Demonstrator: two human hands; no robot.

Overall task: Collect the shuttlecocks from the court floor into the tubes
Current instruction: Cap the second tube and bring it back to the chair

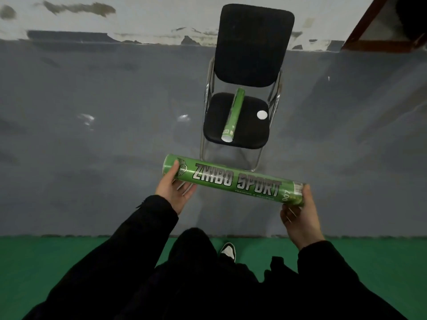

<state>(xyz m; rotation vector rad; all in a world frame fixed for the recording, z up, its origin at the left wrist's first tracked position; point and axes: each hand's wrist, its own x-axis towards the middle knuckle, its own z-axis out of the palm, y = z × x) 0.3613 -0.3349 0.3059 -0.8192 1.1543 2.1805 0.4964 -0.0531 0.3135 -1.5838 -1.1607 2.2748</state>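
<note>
Nearest, at the bottom edge: dark sleeves, dark trousers and one black-and-white shoe (pixel 227 251) planted on the green court floor (pixel 69 262), with no shuttlecock showing anywhere on that strip of green. Just above, held level between both hands — a green tube (pixel 233 180) marked ZHIBO SPORT, lying crosswise. Left hand (pixel 173 190) cupped under the tube's left end, thumb over the top, fingers loosely curled beneath, so gripping it. Right hand (pixel 300 215) wrapped round the right end, thumb up along the label, likewise gripping. Impossible to tell whether either end of this tube is capped, or what sits inside. Beyond the hands, grey flooring (pixel 92 146) with a couple of pale blurred smears, too indistinct to name. Farther still, a black folding chair (pixel 254 42) near the wall, carrying a second green tube (pixel 233 114) lengthwise down the seat, its white near end poking over the seat's front edge, and a small white disc (pixel 262 115) near the seat's right edge — probably a loose tube cap, though too small to be sure. Judging from all this: collecting looks close to finished, or at a pause between rounds, with nothing visibly left on the floor; likely remaining — capping and setting the held tube down with the other.
</note>
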